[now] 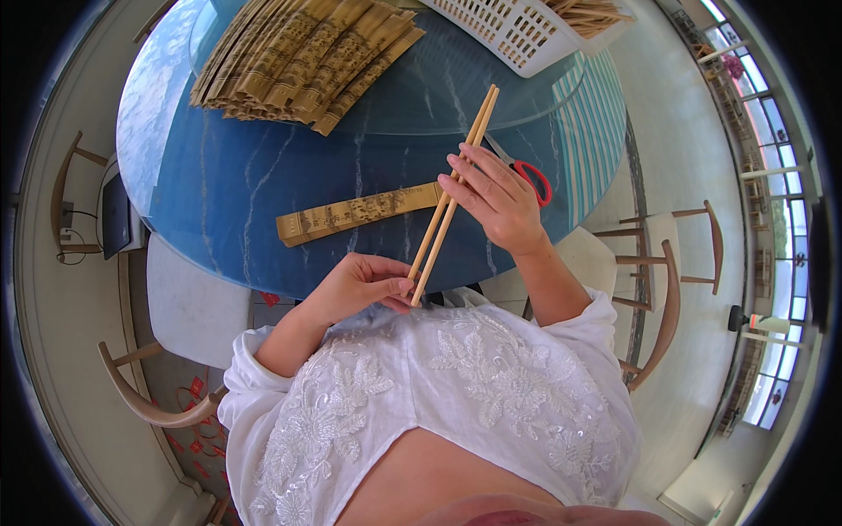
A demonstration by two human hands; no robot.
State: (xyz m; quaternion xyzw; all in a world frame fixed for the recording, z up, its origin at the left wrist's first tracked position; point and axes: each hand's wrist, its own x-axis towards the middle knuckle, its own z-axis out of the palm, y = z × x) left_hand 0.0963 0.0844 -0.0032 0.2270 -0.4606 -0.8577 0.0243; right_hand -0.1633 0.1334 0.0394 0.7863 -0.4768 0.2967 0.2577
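A pair of pale wooden chopsticks (445,203) slants upward above the near edge of the table. My left hand (373,282) pinches their lower ends between thumb and fingers. Higher up, the fingers of my right hand (500,195) lie against the same pair, bent round its side; its thumb is hidden. Beneath, a flat golden-brown paper chopstick sleeve (351,215) with dark print lies on the blue tabletop, its right end behind the chopsticks. Scissors with red handles (533,182) rest just beyond my right hand, partly covered by it.
A stack of similar paper sleeves (303,57) fills the far left of the round blue table (230,197). At the far right stands a white perforated basket (517,35) holding many loose chopsticks (583,16). Wooden chairs (662,324) surround the table; one with a pale seat (189,302) is on the left.
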